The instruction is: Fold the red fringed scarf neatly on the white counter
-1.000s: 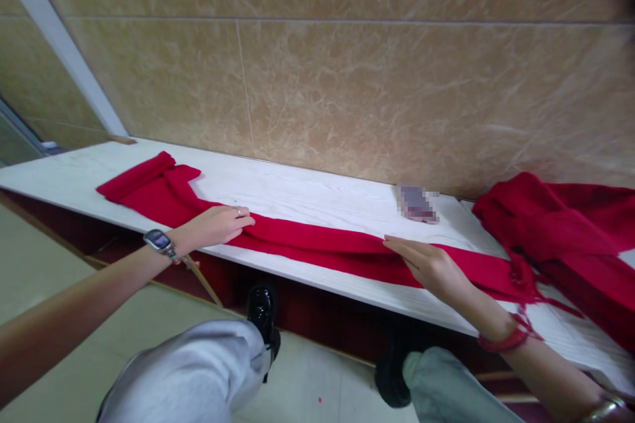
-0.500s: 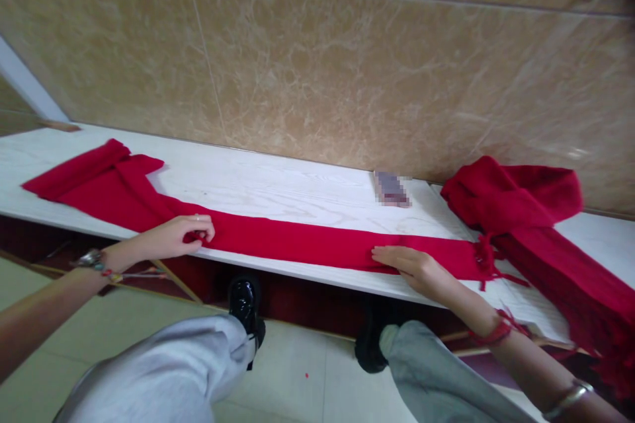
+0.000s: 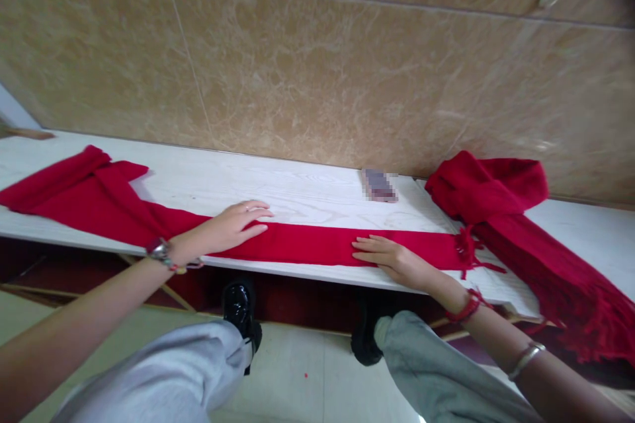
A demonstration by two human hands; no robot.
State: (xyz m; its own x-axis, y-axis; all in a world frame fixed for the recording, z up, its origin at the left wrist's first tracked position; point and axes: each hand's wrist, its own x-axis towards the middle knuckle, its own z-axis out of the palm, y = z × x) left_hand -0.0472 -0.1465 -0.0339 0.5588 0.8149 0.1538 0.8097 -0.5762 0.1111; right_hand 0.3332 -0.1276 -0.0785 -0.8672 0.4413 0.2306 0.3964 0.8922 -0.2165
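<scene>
A long red scarf lies folded lengthwise along the front of a white wooden shelf. My left hand lies flat on the scarf left of its middle, fingers stretched out. My right hand rests flat on the scarf further right, fingers pointing left. The scarf's fringed end lies just right of my right hand. Its other end spreads wider at the far left.
A pile of red scarves sits at the right and hangs over the shelf edge. A small blurred phone-like object lies by the tiled wall. My knees in grey trousers and black shoes are below the shelf.
My left hand has gone from pinching the scarf to lying flat, and has slid right. My right hand has shifted slightly left along the scarf. The view has panned right.
</scene>
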